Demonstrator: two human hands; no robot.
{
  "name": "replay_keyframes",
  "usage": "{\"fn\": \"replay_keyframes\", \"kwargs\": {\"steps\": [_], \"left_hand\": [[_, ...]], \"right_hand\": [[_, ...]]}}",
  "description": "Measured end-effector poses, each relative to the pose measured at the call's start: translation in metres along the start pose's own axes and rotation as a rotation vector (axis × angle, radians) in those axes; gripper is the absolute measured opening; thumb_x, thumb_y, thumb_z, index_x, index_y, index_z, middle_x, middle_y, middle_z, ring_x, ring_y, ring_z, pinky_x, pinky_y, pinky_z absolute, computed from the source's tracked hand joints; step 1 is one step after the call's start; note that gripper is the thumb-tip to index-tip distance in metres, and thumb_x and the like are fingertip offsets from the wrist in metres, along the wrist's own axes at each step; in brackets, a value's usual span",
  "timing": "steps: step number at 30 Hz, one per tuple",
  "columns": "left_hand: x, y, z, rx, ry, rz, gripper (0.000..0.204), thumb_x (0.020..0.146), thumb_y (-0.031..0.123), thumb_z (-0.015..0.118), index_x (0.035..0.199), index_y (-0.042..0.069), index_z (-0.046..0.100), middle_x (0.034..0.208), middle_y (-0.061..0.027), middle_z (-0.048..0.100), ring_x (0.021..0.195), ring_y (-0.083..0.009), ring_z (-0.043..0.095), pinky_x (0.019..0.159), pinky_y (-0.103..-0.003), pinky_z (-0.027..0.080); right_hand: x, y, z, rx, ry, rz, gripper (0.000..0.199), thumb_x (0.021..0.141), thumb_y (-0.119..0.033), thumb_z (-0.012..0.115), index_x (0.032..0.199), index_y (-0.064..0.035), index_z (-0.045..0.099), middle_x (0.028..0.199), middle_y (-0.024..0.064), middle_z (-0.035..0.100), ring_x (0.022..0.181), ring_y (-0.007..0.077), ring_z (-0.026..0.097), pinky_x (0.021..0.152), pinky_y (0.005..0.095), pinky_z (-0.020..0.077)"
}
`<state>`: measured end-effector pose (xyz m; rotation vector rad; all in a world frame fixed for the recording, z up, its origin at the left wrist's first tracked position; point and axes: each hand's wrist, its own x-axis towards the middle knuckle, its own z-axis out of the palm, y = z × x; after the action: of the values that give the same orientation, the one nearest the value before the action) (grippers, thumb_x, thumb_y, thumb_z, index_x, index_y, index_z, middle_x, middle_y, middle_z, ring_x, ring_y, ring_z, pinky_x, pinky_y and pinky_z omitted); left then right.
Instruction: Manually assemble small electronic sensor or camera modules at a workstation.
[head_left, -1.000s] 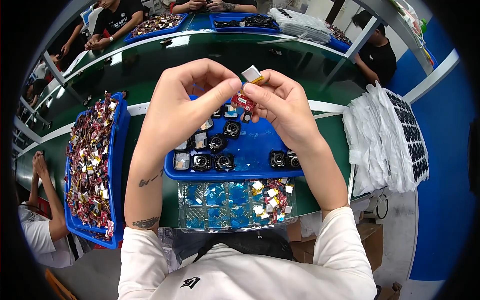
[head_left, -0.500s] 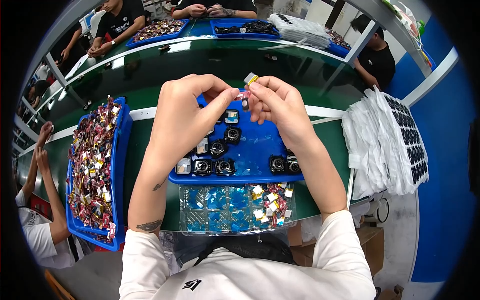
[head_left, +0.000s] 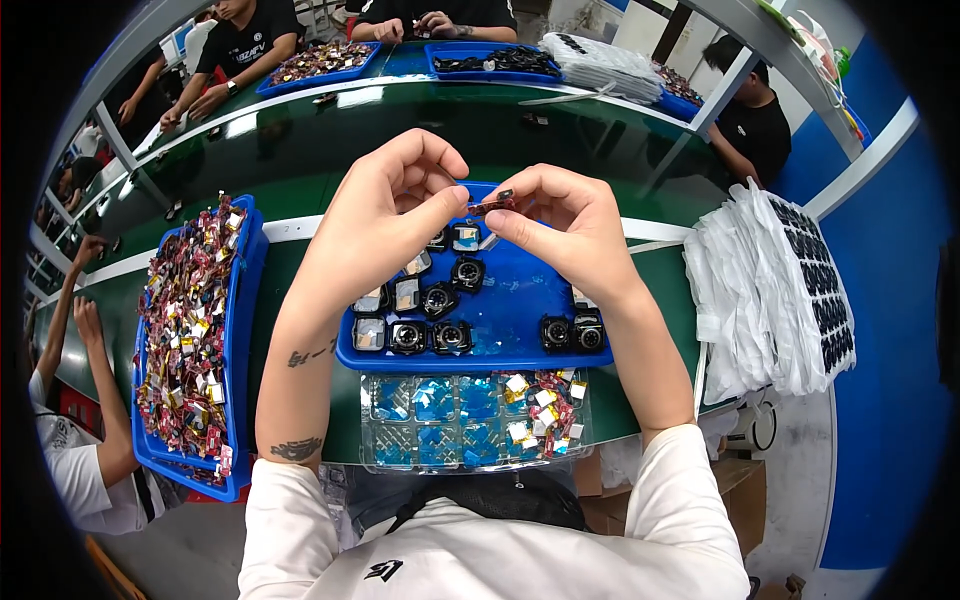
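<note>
Above a blue tray (head_left: 520,300), my right hand (head_left: 575,225) pinches a small red circuit board (head_left: 492,206) with a dark part on its upper end. A silvery battery (head_left: 488,241) shows just under that board; whether it hangs from the board I cannot tell. My left hand (head_left: 385,215) is curled, thumb and fingers close together at the board's left end; anything between them is too small to make out. In the tray lie several black square cases with round dials (head_left: 439,299) and several open ones with pale insides (head_left: 369,333).
Left stands a blue bin (head_left: 245,300) heaped with red boards and batteries. Nearest me, a clear compartment tray (head_left: 375,450) holds blue film pieces and boards. Stacked white sheets with black parts (head_left: 760,290) lie right. Co-workers sit across the green bench (head_left: 300,165) and at left.
My right hand has turned the circuit board, so its battery no longer stands up above the fingers. My left thumb and fingers have shifted slightly at the board's left end.
</note>
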<state>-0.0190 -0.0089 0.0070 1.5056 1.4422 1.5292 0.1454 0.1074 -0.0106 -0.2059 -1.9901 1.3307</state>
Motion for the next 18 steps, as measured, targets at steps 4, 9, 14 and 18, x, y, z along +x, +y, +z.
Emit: {"fn": "replay_keyframes", "kwargs": {"steps": [4, 9, 14, 18], "left_hand": [[-0.0001, 0.0034, 0.0019, 0.01, -0.027, 0.014, 0.015, 0.088, 0.012, 0.064, 0.095, 0.0, 0.058, 0.088, -0.0006, 0.061, 0.083, -0.0036, 0.055, 0.073, -0.018, 0.044], [0.0014, 0.0028, -0.0017, 0.087, -0.077, -0.119, 0.016, 0.089, 0.015, 0.065, 0.091, 0.0, 0.059, 0.083, -0.0002, 0.061, 0.078, -0.0043, 0.055, 0.07, -0.019, 0.045], [0.0027, -0.0001, -0.0037, 0.098, -0.135, -0.098, 0.018, 0.09, 0.017, 0.064, 0.09, 0.0, 0.059, 0.082, -0.0004, 0.06, 0.077, -0.0049, 0.055, 0.069, -0.02, 0.045], [0.0013, -0.002, -0.0038, 0.097, -0.133, -0.086, 0.017, 0.091, 0.016, 0.062, 0.088, 0.0, 0.058, 0.081, -0.0003, 0.059, 0.078, -0.0053, 0.054, 0.07, -0.02, 0.045]], "right_hand": [[0.0012, 0.0037, -0.0038, 0.016, -0.027, 0.01, 0.013, 0.077, -0.01, 0.073, 0.087, -0.0019, 0.069, 0.08, 0.0036, 0.067, 0.072, 0.0085, 0.061, 0.063, 0.022, 0.0472], [0.0004, -0.0002, -0.0028, -0.007, -0.038, 0.008, 0.012, 0.077, -0.011, 0.073, 0.085, -0.002, 0.069, 0.077, 0.0027, 0.067, 0.072, 0.0084, 0.061, 0.063, 0.0221, 0.0468], [0.0005, 0.0016, -0.0069, -0.044, -0.107, -0.052, 0.012, 0.077, -0.01, 0.073, 0.085, -0.0023, 0.069, 0.078, 0.0025, 0.067, 0.072, 0.0079, 0.061, 0.063, 0.0221, 0.0466], [0.0007, 0.0018, -0.0055, 0.065, -0.104, -0.003, 0.012, 0.079, -0.008, 0.071, 0.087, -0.0011, 0.068, 0.08, 0.0036, 0.067, 0.073, 0.0081, 0.06, 0.067, 0.0227, 0.0487]]}}
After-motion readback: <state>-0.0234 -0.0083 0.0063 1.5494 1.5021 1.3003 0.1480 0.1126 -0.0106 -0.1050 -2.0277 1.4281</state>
